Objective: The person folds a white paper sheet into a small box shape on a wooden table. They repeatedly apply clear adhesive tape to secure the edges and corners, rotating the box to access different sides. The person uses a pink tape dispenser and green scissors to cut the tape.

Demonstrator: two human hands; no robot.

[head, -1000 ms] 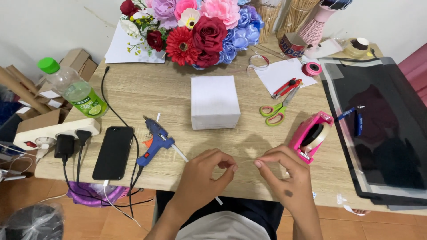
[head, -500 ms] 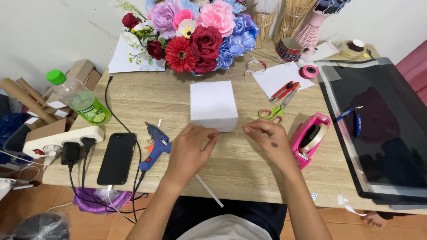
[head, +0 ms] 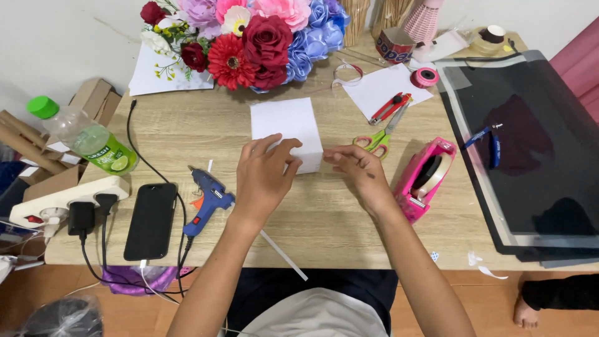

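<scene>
Moved: both hands have come up to the white box (head: 287,132).
Left hand (head: 265,178): fingers curled against the box's near face, hiding it.
Right hand (head: 359,171): fingertips at the box's right corner; grasp unclear.

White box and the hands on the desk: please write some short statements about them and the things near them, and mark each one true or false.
1. The left hand touches the white box. True.
2. The right hand holds the scissors. False: the green-handled scissors lie on the table, apart from it.
3. The blue glue gun lies left of the left hand. True.
4. The black phone lies on top of the white box. False: it lies flat on the table near the power strip.
5. The pink tape dispenser lies right of the right hand. True.
</scene>
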